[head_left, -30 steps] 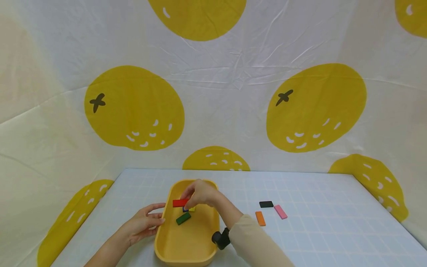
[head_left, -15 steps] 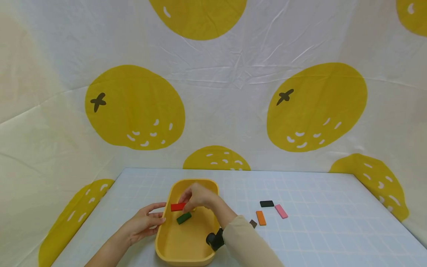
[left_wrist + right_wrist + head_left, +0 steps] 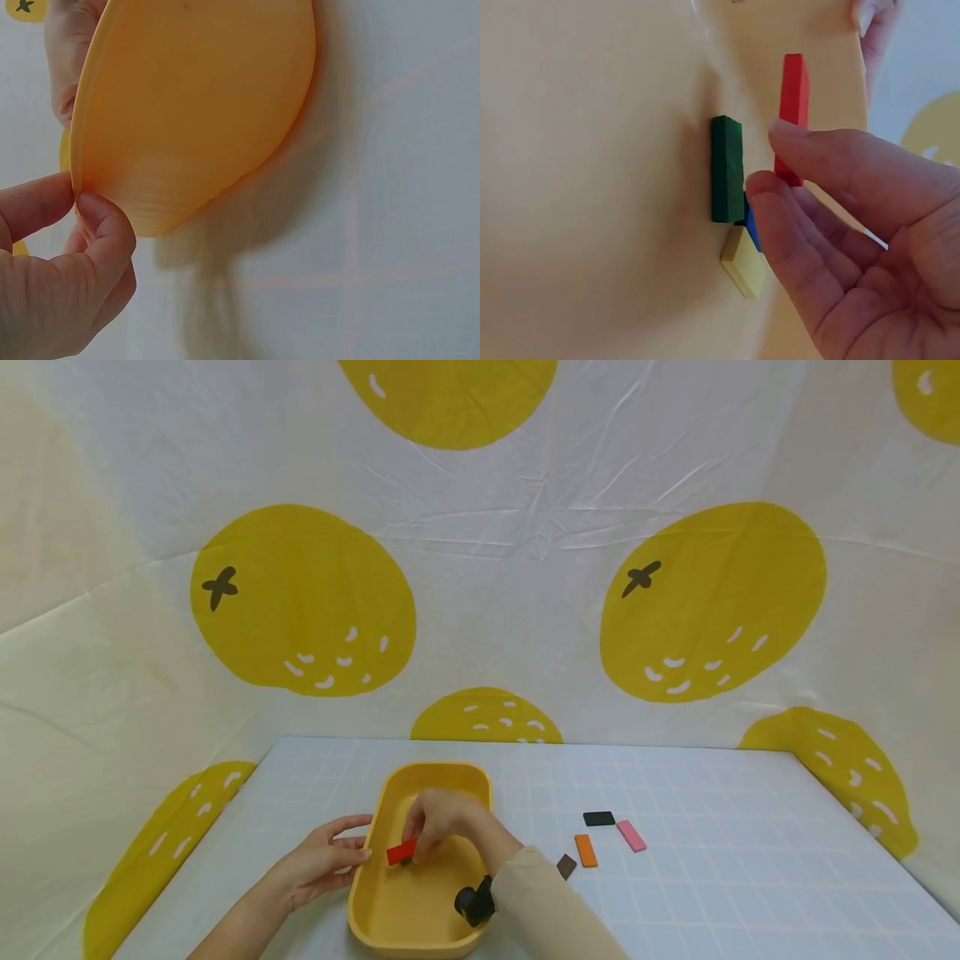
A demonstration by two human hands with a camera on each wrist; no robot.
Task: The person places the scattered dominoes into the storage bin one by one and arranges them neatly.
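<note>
A yellow oblong tub (image 3: 420, 910) stands on the table before me. My left hand (image 3: 322, 862) pinches its left rim between thumb and finger, as the left wrist view shows. Inside the tub, my right hand (image 3: 442, 818) holds a red block (image 3: 795, 90) between thumb and fingertips, just above the floor. Beside it in the right wrist view, a green block (image 3: 726, 169) rests on the tub's bottom. A blue block (image 3: 751, 227) is partly hidden behind the green one, and a pale yellow block (image 3: 744, 264) lies against them. The head view mostly hides these under the hand.
Right of the tub lie a black block (image 3: 599, 818), a pink block (image 3: 632, 836), an orange block (image 3: 586, 851) and a dark brown block (image 3: 566, 866) near the right sleeve (image 3: 555, 906). A patterned cloth (image 3: 510, 610) hangs behind the table (image 3: 720, 860).
My right hand has come down and toward me inside the tub, carrying the red block over the green one. The brown block has come out from behind the sleeve. My left hand stays put.
</note>
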